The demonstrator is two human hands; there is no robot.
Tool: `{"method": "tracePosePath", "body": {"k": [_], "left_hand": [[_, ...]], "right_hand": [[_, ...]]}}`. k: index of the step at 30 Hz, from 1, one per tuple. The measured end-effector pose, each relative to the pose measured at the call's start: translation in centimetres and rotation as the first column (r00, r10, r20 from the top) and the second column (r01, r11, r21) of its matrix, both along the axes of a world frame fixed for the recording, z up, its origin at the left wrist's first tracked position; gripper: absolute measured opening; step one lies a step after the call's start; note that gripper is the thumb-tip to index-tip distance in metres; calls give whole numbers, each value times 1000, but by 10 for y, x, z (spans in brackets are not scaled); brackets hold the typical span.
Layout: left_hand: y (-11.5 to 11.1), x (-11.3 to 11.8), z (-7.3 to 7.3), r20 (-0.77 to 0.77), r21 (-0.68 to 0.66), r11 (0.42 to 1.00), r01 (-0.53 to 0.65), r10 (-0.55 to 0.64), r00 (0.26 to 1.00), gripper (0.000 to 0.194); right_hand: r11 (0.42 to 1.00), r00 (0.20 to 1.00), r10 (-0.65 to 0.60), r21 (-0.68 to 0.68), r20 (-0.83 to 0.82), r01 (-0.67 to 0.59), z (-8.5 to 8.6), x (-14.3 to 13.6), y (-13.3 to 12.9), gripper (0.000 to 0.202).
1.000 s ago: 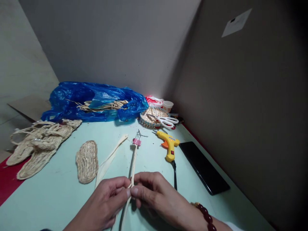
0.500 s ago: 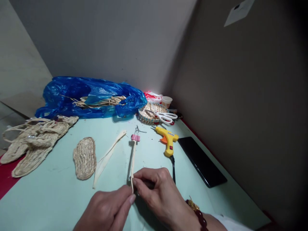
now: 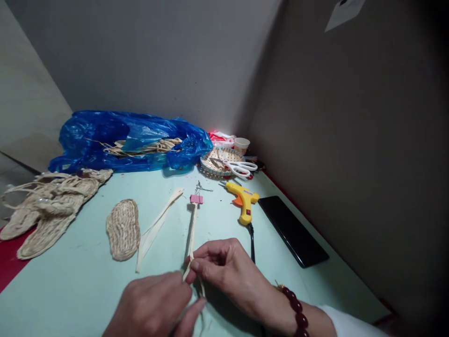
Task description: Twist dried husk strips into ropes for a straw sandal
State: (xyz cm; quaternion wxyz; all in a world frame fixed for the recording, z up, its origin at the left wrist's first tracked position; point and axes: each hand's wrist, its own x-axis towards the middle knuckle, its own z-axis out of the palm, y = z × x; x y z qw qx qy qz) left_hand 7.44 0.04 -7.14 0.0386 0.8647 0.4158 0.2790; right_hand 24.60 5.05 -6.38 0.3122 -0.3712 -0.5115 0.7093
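A narrow cord of pale plant fibre (image 3: 193, 229) runs toward me from a pink binder clip (image 3: 196, 199), which grips its far end. My right hand (image 3: 228, 269) pinches the cord's near end between thumb and forefinger. Just left of it and nearer to me, my left hand (image 3: 150, 299) is closed on a loose strand (image 3: 187, 272), its fingers curled and slightly blurred. Another thin strand (image 3: 202, 286) hangs beneath my right hand, close to the left thumb. A flat husk-like strip (image 3: 156, 229) lies left of the cord.
Left stand a woven sole (image 3: 122, 229) and woven sandals (image 3: 66, 206). Behind is a blue plastic bag (image 3: 87, 140) with fibre inside. A basket (image 3: 213, 171) holds white scissors (image 3: 240, 167). Right lie a yellow glue gun (image 3: 245, 201) with its cable and a black phone (image 3: 293, 229).
My left hand has shifted slightly left and its thumb has moved apart from its fingers. The strands at the cord's near end have separated. My right hand keeps its pinch.
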Motion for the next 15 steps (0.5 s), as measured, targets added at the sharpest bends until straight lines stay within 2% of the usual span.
{"method": "tracePosePath", "body": {"k": [1, 2, 3, 4, 5, 6, 7, 8, 9, 10, 12, 15], "left_hand": [[3, -1, 6, 110, -83, 994, -76, 85, 990, 24], [7, -1, 11, 218, -220, 964, -152, 201, 955, 24], [12, -2, 15, 303, -410, 895, -176, 316, 899, 19], [17, -2, 18, 349, -617, 777, -122, 409, 843, 21], [22, -2, 19, 364, -791, 612, 6, 463, 808, 27], [26, -1, 18, 368, -891, 430, 146, 497, 786, 31], [29, -1, 17, 375, -924, 274, 267, 519, 768, 34], [31, 0, 16, 383, -922, 171, 348, 537, 751, 36], [32, 0, 14, 389, -913, 129, 387, 560, 732, 37], [32, 1, 12, 392, -910, 132, 394, 584, 711, 37], [29, 2, 7, 408, -908, 189, 375, 611, 678, 38], [25, 4, 2, 457, -890, 305, 340, 618, 640, 39]], "right_hand": [[1000, 1000, 8, 17, 9, -8, 0, 0, 0, 17], [999, 1000, 15, 33, 11, -16, 0, 1, 0, 17], [998, 1000, 25, 51, 5, -25, 0, 1, 0, 18], [997, 999, 35, 66, -10, -34, 0, 1, 0, 18], [996, 999, 45, 80, -24, -43, 0, 2, 0, 18], [994, 998, 54, 94, -27, -51, 1, 2, -1, 17], [992, 998, 59, 111, -8, -58, 2, 3, -1, 17], [988, 997, 64, 140, 37, -69, 3, 4, -1, 18], [980, 992, 67, 181, 105, -85, 4, 5, -2, 18], [967, 980, 63, 232, 186, -106, 6, 6, -2, 19], [926, 939, 47, 338, 340, -169, 11, 9, -3, 21], [860, 872, -2, 447, 489, -248, 19, 13, -5, 22]]}}
